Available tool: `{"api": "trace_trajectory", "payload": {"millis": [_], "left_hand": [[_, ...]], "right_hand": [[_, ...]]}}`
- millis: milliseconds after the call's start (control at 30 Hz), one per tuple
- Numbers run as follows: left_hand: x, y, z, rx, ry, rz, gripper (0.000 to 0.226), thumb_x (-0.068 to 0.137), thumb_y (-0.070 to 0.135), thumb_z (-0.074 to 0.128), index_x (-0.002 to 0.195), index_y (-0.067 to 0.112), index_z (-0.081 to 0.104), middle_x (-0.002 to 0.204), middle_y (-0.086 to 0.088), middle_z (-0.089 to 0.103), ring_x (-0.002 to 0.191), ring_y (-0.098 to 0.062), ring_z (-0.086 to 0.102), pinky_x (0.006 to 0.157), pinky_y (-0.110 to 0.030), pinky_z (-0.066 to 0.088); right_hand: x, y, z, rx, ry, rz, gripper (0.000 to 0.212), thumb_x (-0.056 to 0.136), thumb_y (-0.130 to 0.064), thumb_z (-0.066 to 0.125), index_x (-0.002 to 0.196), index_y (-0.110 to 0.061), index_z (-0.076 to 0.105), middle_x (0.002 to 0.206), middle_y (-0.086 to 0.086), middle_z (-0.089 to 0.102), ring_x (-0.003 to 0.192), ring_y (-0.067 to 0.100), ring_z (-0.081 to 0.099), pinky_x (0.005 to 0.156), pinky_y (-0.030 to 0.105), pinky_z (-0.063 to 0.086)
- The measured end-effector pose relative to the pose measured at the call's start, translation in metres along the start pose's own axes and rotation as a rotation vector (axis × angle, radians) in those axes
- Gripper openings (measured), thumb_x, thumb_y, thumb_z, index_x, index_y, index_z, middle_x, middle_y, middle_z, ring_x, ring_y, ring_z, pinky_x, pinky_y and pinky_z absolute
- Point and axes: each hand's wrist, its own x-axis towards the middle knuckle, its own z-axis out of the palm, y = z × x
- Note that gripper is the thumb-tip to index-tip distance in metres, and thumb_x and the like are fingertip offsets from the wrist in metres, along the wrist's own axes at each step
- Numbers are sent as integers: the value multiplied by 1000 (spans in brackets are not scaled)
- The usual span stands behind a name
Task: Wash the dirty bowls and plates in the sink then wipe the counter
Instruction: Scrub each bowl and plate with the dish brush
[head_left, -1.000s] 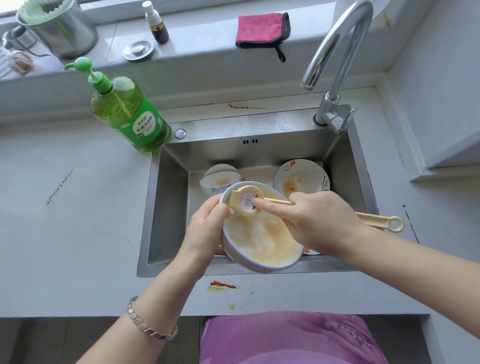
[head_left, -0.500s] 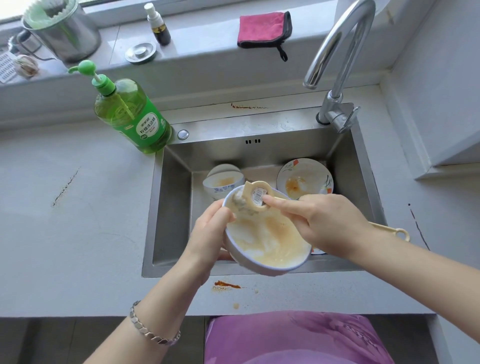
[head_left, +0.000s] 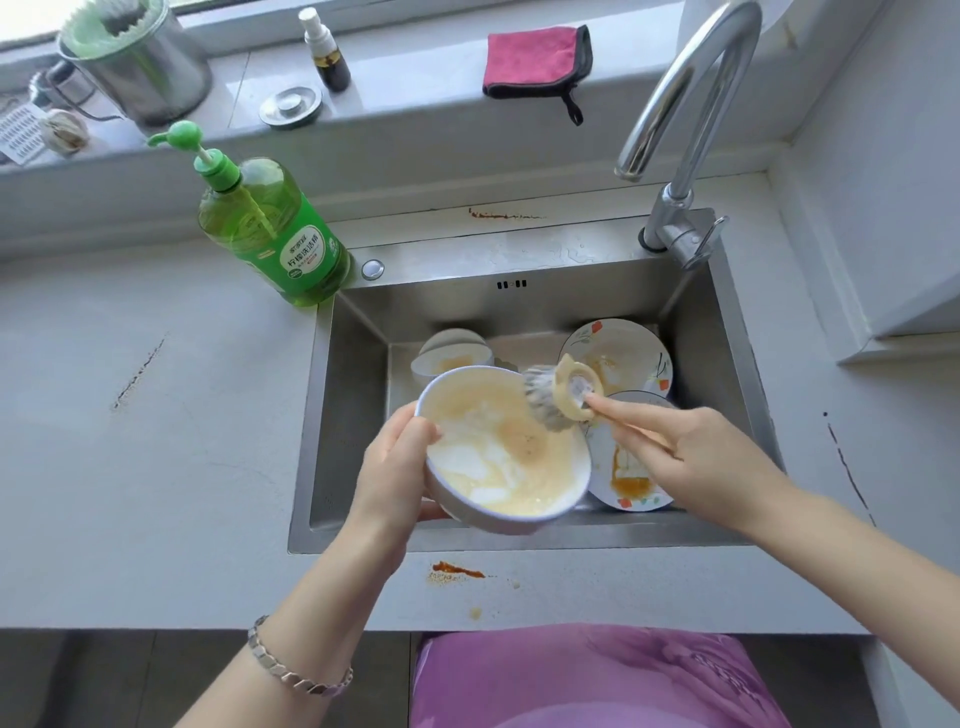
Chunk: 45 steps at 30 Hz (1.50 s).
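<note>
My left hand (head_left: 395, 467) grips the left rim of a white bowl (head_left: 501, 452), tilted over the steel sink (head_left: 353, 415) and smeared inside with yellowish suds. My right hand (head_left: 691, 462) holds a cream dish brush (head_left: 558, 397); its grey bristles touch the bowl's upper right rim. On the sink floor lie a small dirty bowl (head_left: 452, 356), a flowered plate (head_left: 623, 356) with orange residue, and a second stained plate (head_left: 631, 475) partly under my right hand.
A green dish-soap pump bottle (head_left: 270, 234) stands at the sink's back left corner. The faucet (head_left: 680, 135) arches over the right rear. On the sill lie a pink cloth (head_left: 535, 60), a spray bottle (head_left: 327, 52) and a metal pot (head_left: 137, 67). Orange stains (head_left: 457, 570) mark the counter's front edge.
The brush head has swept from the bowl's upper left rim to its right rim and turned on edge, baring the bristles. The lower stained plate has come into view.
</note>
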Motion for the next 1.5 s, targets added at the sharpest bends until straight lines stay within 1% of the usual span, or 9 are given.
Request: {"api": "trace_trajectory", "payload": {"millis": [167,433,600,733,867,1067,1300,1400,1500], "left_hand": [[-7,-14,5,-97,74,4,30,93,15,36,93,36,57,96,-1,61,80,-20,62,51,-26,53],[-9,-26,30,-208,-81,-44,27,91,17,39,104,33,56,97,1,65,76,-13,67,56,-26,56],[2,-26,33,19,-199,24,33,93,17,39,116,36,53,103,9,62,84,-9,66,72,-28,54],[8,-36,35,800,-57,624,51,87,47,44,131,20,49,121,6,41,112,-10,42,94,-19,29],[5,-54,48,1072,-275,1017,24,73,28,58,94,17,64,78,6,62,76,-16,55,71,-20,33],[4,-49,50,1032,-193,873,12,65,7,61,72,11,51,59,3,54,57,-19,44,42,-25,33],[20,-23,23,8,-269,62,26,74,-4,69,94,12,63,75,-1,72,65,-11,66,54,-21,52],[23,-24,21,-25,-263,41,28,79,-10,61,98,11,64,73,1,73,63,-10,67,53,-19,51],[21,-21,26,15,-274,121,33,73,-13,67,91,14,64,70,5,73,66,-6,67,61,-19,53]], "right_hand": [[-12,-3,20,754,234,424,40,94,-19,51,126,-43,49,55,0,47,36,3,30,38,13,29],[-8,-18,28,1393,-7,569,34,74,-47,62,100,-25,61,56,-6,46,35,0,22,31,10,14],[-10,-9,26,1205,51,592,33,66,-39,71,99,-35,68,74,-2,50,45,6,26,32,13,16],[-6,3,27,1086,162,662,42,87,-24,58,128,-30,53,68,2,43,40,6,27,30,14,20],[-1,1,30,955,184,665,55,85,-29,62,137,-34,43,66,2,49,40,7,30,32,16,23],[3,-13,19,906,115,628,46,85,-42,62,129,-37,51,77,2,64,38,4,38,33,15,22],[-8,-1,-10,475,111,408,35,97,-25,46,128,-36,52,55,0,46,36,3,37,42,11,39],[-7,-22,-13,368,-23,293,33,97,-18,45,125,-33,55,35,-12,31,38,5,34,75,16,52],[-10,-48,-5,203,-138,132,36,98,-15,43,126,-35,55,37,-26,42,44,-7,46,52,7,36]]}}
